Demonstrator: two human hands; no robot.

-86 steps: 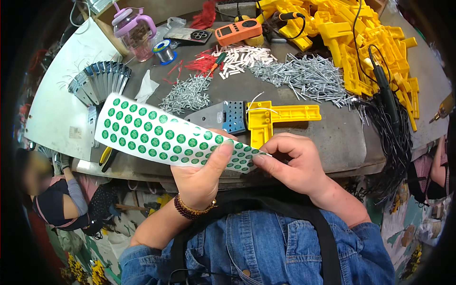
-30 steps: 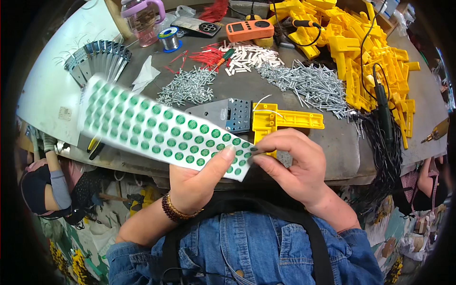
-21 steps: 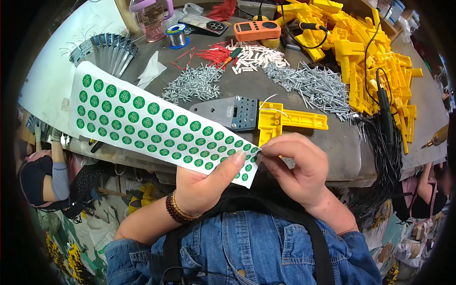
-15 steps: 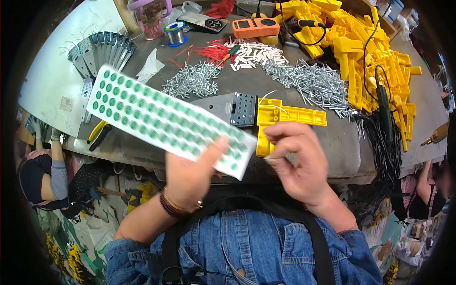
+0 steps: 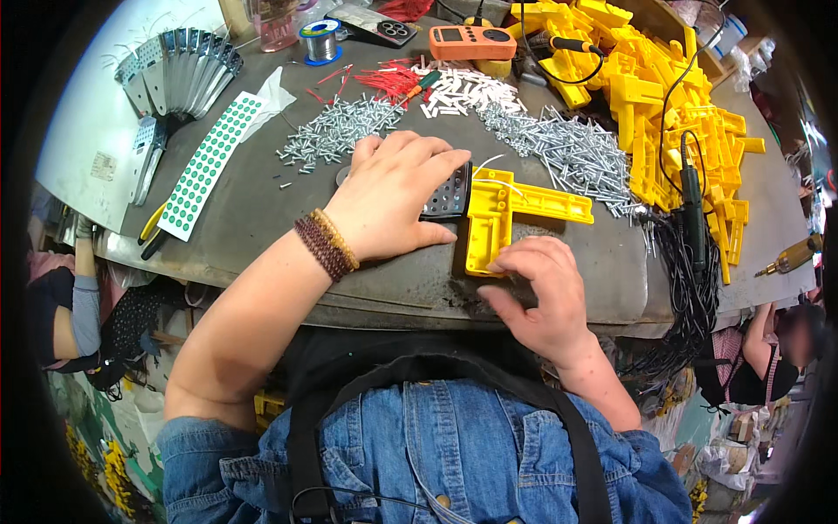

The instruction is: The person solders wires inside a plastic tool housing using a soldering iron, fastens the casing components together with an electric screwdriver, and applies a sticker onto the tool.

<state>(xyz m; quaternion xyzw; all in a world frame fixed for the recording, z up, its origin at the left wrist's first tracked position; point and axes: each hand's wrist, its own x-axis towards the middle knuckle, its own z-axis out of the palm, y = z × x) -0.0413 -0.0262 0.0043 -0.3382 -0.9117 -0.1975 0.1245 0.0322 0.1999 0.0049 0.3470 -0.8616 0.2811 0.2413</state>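
Right hand (image 5: pixel 543 293) sits nearest at the table (image 5: pixel 262 227) edge, fingers curled loosely, fingertips touching the near end of the yellow plastic part (image 5: pixel 499 214) but not really gripping it. Left hand (image 5: pixel 394 194) is spread flat, palm down, covering most of the grey metal plate (image 5: pixel 447 192) that butts against the yellow part's left side. Green dot sticker sheet (image 5: pixel 209 164) lies well off to the left, touched by neither hand. Farther back: 2 screw heaps (image 5: pixel 567 148), white plugs (image 5: pixel 463 87), an orange meter (image 5: pixel 471 41) and a yellow parts pile (image 5: pixel 663 79). No containers I can make out properly.
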